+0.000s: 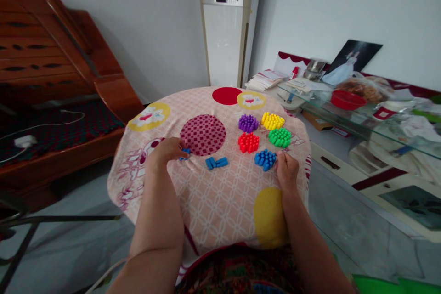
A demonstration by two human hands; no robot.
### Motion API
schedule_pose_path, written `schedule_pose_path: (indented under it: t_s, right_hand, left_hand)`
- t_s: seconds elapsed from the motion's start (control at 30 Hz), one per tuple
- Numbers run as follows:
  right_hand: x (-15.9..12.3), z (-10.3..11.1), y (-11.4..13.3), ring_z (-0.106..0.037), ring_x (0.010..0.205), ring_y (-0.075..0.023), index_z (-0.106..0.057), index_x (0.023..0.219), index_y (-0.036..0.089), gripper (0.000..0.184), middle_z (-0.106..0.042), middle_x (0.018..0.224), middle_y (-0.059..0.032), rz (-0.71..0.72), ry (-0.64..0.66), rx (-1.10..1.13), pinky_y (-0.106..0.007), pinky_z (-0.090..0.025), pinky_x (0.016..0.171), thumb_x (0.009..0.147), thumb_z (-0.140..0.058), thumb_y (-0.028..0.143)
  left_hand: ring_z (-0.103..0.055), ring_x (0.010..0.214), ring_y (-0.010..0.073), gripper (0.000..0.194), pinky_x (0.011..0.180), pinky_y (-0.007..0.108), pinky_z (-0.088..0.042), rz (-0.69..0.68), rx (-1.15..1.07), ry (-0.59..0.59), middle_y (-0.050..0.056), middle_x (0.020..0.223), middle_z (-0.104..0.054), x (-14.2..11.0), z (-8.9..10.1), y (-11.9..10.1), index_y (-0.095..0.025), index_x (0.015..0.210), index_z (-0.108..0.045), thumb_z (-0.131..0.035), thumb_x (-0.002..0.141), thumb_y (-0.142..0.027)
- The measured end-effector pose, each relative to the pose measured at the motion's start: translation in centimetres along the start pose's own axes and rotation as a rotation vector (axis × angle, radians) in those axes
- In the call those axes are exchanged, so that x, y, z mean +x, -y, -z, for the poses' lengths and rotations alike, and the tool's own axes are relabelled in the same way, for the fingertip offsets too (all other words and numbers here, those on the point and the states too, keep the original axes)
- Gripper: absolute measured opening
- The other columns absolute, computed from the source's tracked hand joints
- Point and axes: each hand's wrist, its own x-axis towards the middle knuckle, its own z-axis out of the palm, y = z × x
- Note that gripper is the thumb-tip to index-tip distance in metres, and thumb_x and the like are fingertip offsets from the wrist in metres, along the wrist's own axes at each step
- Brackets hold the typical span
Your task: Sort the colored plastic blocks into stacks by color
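Observation:
My left hand (168, 150) is at the left of the cloth-covered table, its fingers closed around small blue blocks (185, 151) that it partly hides. Just right of it lie several more blue blocks (217, 162), side by side on the cloth. On the right side, my right hand (287, 171) is closed beside a cluster of blue peg-like pieces (264, 160); whatever its fingertips pinch is hidden. Similar clusters stand behind: red (248, 142), green (279, 138), purple (248, 123) and yellow (272, 121).
A patterned pink tablecloth (220, 211) covers the rounded table. To the right is a glass-topped cabinet (361, 131) with papers (267, 79) and a red bowl (347, 99). A wooden bench (65, 69) stands left, and a tall white appliance (223, 36) behind.

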Motion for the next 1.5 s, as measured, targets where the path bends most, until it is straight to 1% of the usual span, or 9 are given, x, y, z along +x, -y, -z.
schedule_pose_path:
  t_s: [0.13, 0.3, 0.57, 0.73, 0.93, 1.07, 1.17, 1.37, 1.5]
  right_hand:
    - [0.0, 0.0, 0.1, -0.043, 0.053, -0.0145, -0.047, 0.057, 0.022, 0.044, -0.048, 0.051, 0.0019, 0.003, -0.012, -0.024, -0.029, -0.026, 0.055, 0.092, -0.042, 0.048]
    - [0.0, -0.1, 0.0, -0.043, 0.054, -0.0148, -0.047, 0.058, 0.023, 0.044, -0.049, 0.051, 0.0015, -0.001, -0.003, -0.012, -0.029, -0.028, 0.056, 0.092, -0.040, 0.050]
    - [0.0, 0.0, 0.6, -0.043, 0.054, -0.0149, -0.045, 0.058, 0.023, 0.043, -0.047, 0.051, 0.0025, 0.006, -0.021, -0.032, -0.030, -0.028, 0.057, 0.091, -0.040, 0.050]
    - [0.0, 0.1, 0.7, -0.044, 0.053, -0.0147, -0.045, 0.057, 0.023, 0.044, -0.047, 0.051, 0.0024, 0.000, -0.007, -0.036, -0.029, -0.028, 0.057, 0.092, -0.039, 0.050]
    - [0.0, 0.1, 0.6, -0.044, 0.055, -0.0149, -0.046, 0.058, 0.023, 0.043, -0.048, 0.051, 0.0019, -0.010, -0.007, -0.029, -0.029, -0.027, 0.056, 0.092, -0.039, 0.049]
    - [0.0, 0.1, 0.6, -0.043, 0.055, -0.0147, -0.046, 0.058, 0.023, 0.044, -0.048, 0.052, 0.0018, -0.008, 0.003, -0.023, -0.029, -0.027, 0.056, 0.092, -0.039, 0.049]
    - [0.0, 0.2, 0.7, -0.043, 0.054, -0.0145, -0.045, 0.058, 0.023, 0.043, -0.048, 0.052, 0.0019, -0.011, 0.004, -0.020, -0.029, -0.027, 0.056, 0.092, -0.038, 0.050]
    - [0.0, 0.1, 0.7, -0.043, 0.054, -0.0144, -0.046, 0.058, 0.022, 0.043, -0.048, 0.053, 0.0019, 0.001, -0.013, -0.032, -0.029, -0.027, 0.057, 0.092, -0.039, 0.049]
    - [0.0, 0.1, 0.7, -0.043, 0.055, -0.0145, -0.047, 0.058, 0.022, 0.043, -0.049, 0.052, 0.0015, 0.003, -0.011, -0.037, -0.029, -0.028, 0.057, 0.092, -0.038, 0.048]
  left_hand:
    - [-0.062, 0.071, 0.0173, 0.012, 0.068, 0.027, -0.045, -0.108, -0.051, -0.102, 0.002, 0.076, -0.070, 0.6, -0.4, -2.8, -0.015, 0.083, -0.071, -0.071, 0.071, -0.014]
    - [-0.066, 0.080, 0.0168, 0.025, 0.075, 0.028, -0.050, -0.360, -0.250, -0.205, 0.005, 0.093, -0.073, 0.4, -1.5, -8.8, -0.017, 0.103, -0.069, -0.064, 0.079, -0.019]
    - [-0.065, 0.056, 0.0112, 0.022, 0.053, 0.019, -0.049, -0.532, -0.621, 0.220, 0.000, 0.072, -0.071, -1.3, -6.4, -16.1, -0.016, 0.096, -0.071, -0.063, 0.080, -0.029]
    - [-0.066, 0.059, 0.0154, 0.023, 0.054, 0.021, -0.048, -0.491, -0.545, 0.368, -0.002, 0.062, -0.067, -1.5, -7.7, -17.1, -0.015, 0.088, -0.072, -0.073, 0.067, -0.026]
    - [-0.066, 0.063, 0.0144, 0.027, 0.055, 0.022, -0.048, -0.491, -0.537, 0.222, 0.000, 0.079, -0.073, -1.3, -7.6, -16.7, -0.016, 0.088, -0.069, -0.073, 0.063, -0.023]
    - [-0.066, 0.058, 0.0137, 0.009, 0.055, 0.022, -0.049, -0.440, -0.595, 0.263, 0.000, 0.067, -0.069, -1.4, -7.8, -17.2, -0.016, 0.077, -0.066, -0.068, 0.072, -0.024]
    - [-0.066, 0.058, 0.0139, 0.012, 0.057, 0.023, -0.050, -0.389, -0.641, 0.254, 0.000, 0.062, -0.068, -1.7, -8.2, -17.8, -0.016, 0.072, -0.064, -0.064, 0.079, -0.026]
    - [-0.066, 0.065, 0.0156, 0.018, 0.059, 0.023, -0.047, -0.506, -0.514, 0.208, -0.002, 0.066, -0.068, -2.0, -8.7, -18.2, -0.017, 0.082, -0.069, -0.077, 0.067, -0.025]
    - [-0.065, 0.069, 0.0160, 0.017, 0.063, 0.023, -0.046, -0.581, -0.370, 0.151, -0.001, 0.073, -0.070, -2.2, -9.0, -18.3, -0.018, 0.084, -0.070, -0.073, 0.068, -0.014]
